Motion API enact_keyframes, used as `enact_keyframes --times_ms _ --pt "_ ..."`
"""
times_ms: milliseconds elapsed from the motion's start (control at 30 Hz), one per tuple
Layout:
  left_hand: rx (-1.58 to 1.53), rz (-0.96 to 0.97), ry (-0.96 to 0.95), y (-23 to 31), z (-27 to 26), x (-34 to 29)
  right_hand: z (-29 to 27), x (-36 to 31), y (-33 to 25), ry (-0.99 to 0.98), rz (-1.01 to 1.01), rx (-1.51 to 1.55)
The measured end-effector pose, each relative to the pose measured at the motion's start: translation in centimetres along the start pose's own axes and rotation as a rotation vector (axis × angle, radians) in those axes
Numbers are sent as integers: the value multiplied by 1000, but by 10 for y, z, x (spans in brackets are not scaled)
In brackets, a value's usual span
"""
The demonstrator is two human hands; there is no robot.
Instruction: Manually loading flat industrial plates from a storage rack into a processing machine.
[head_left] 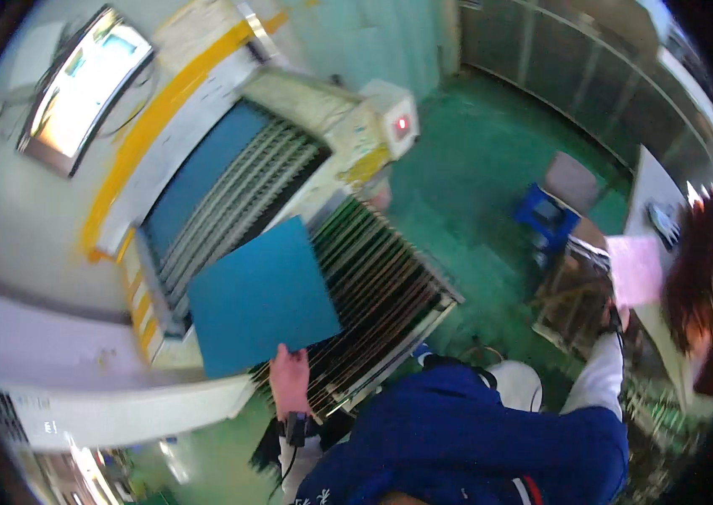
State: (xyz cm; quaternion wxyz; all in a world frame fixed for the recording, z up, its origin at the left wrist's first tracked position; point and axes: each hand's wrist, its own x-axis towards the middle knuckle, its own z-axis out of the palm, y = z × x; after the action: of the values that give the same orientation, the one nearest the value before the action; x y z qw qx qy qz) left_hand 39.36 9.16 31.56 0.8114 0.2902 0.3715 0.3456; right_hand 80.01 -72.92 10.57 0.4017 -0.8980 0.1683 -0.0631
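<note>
In my left hand (289, 374) I grip the near edge of a square blue sheet (262, 295), fingers closed on it. The sheet spans the gap between a machine's opening (234, 181), lined with rows of rollers, and a dark slatted rack (390, 290) in front of it. Off to the right, my right hand (615, 318) is at the lower left corner of a pale pink sheet (635, 269). Its fingers look closed on that corner, though they are small and blurred there.
A lit monitor (87, 88) is at the upper left. A white box with a red light (392, 118) sits at the machine's far corner. On the green floor stands a blue stool (548, 217). Dark brown material (693, 278) is heaped at the far right.
</note>
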Motion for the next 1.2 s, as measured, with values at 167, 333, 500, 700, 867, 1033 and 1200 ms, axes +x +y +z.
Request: enact_keyframes --times_ms 167,333,500,700,867,1033,1200 --pt "-131 -47 -10 -4 30 -22 76 29 -13 -147 683 1311" --pt "-132 -67 -117 -7 62 -27 192 3 -167 -460 717 1224" --pt "-148 -156 -147 -16 68 -32 229 -123 -430 -1182 322 1013" --pt "-132 -250 -219 -29 81 -30 207 -303 -577 -1704 -17 578" --pt "-35 -152 -123 -30 93 -36 252 -350 -567 -1884 137 609" --pt "-113 -153 -150 -23 72 -39 256 -363 -569 -1876 230 641" --pt "-264 -175 -55 -9 31 -28 256 -358 -571 -1735 275 666"
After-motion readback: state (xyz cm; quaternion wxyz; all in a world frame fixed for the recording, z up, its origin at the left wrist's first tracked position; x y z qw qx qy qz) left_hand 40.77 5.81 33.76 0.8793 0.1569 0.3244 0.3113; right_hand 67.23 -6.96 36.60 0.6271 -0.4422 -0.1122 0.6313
